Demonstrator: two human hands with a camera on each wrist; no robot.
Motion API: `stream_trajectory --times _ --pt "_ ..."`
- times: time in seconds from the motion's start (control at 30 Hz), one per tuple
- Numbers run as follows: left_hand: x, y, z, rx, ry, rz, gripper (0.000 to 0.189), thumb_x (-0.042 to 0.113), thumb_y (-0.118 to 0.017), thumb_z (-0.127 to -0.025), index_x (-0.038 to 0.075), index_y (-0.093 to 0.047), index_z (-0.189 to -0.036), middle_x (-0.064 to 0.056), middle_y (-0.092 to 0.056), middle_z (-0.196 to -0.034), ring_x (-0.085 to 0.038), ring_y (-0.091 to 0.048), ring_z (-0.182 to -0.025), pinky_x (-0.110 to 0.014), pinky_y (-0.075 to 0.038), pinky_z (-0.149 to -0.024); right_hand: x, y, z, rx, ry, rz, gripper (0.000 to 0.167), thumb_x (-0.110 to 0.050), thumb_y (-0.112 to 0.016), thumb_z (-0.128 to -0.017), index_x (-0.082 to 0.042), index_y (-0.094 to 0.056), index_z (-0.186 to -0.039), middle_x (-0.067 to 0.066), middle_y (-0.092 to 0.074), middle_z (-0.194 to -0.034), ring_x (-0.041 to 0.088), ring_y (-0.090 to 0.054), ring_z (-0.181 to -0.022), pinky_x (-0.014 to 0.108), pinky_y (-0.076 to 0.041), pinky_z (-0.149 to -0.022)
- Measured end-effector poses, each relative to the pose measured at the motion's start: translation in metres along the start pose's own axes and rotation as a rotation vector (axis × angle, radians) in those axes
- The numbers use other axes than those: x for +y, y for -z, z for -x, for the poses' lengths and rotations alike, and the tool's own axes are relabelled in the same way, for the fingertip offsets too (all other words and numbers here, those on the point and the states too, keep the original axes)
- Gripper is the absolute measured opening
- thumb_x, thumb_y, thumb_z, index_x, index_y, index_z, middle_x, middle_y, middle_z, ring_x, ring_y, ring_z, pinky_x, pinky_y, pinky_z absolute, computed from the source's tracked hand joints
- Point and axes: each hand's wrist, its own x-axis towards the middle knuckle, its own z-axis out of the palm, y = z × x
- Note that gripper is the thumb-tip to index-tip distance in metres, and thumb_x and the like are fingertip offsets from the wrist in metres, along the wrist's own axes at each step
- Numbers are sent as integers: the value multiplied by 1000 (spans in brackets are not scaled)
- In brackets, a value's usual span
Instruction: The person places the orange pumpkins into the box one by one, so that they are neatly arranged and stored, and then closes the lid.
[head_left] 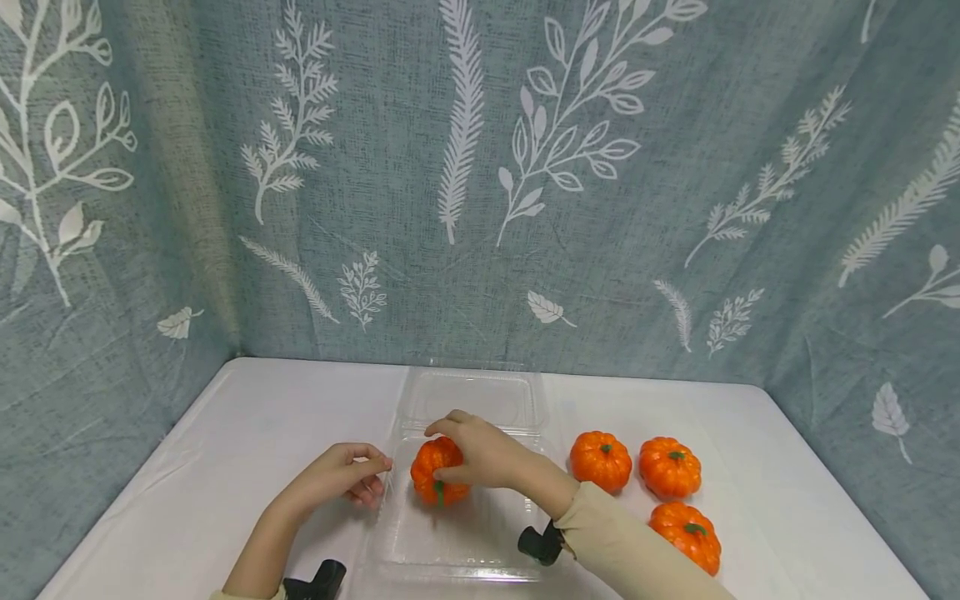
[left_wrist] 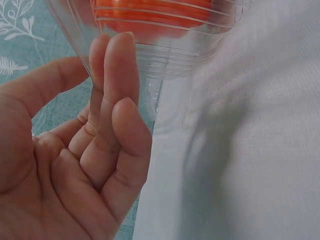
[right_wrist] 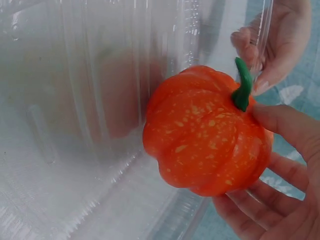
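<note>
Held pumpkin: a glossy orange, ribbed toy pumpkin (head_left: pixel 429 463) with a curved green stem sits at the lower centre of the head view, within the outline of the container's base; whether it touches the floor there, I cannot tell.
Right hand: the right hand (head_left: pixel 483 450) is clamped on that pumpkin, thumb near the stem and fingers round the far side, as the right wrist view shows.
Left hand: the left hand (head_left: pixel 345 475), lower left of centre, pinches the container's near-vertical side at the rim, thumb and fingertips on opposite faces.
Container: a clear, ridged plastic clamshell box (head_left: pixel 487 542) lies at the bottom centre, its hinged transparent lid (head_left: pixel 476 398) laid back above it in the frame.
Other pumpkins: three matching orange pumpkins (head_left: pixel 600 461) cluster at the lower right, outside the box, green stems showing.
Wrists: a black device (head_left: pixel 540 545) is on the right wrist beside a beige sleeve (head_left: pixel 637 542); another shows at the bottom edge, left of centre.
Surroundings: a white-covered table (head_left: pixel 187 467) fills the lower frame; a grey-blue curtain printed with white leaves (head_left: pixel 375 167) spans the upper part.
</note>
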Motion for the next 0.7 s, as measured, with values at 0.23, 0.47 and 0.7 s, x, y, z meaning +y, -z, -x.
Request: stream_trajectory --times 0.23,0.47,0.7 --pt "-3 1 0 -16 -10 12 31 25 -53 -93 -5 -60 -96 0 -62 -65 -11 -62 -55 -30 -51 -57 1 -4 -3 71 39 -24 35 -25 -72 -80 -9 -62 -109 4 -60 -102 12 -58 -90 17 -46 -80" --pt "-3 2 1 -28 -28 25 32 25 -53 -93 -6 -60 -97 1 -62 -65 -11 -61 -55 -29 -51 -56 -1 -8 -5 88 76 -23 34 -24 -70 -81 -7 -62 -110 6 -61 -104 14 -58 -93 17 -46 -82" --pt "-1 1 1 -30 -23 36 33 24 -53 -93 -8 -59 -98 1 -62 -64 -10 -61 -54 -28 -50 -56 -1 -5 -5 66 78 -49 41 -16 -68 -80 -5 -58 -118 9 -60 -114 21 -58 -105 23 -45 -89"
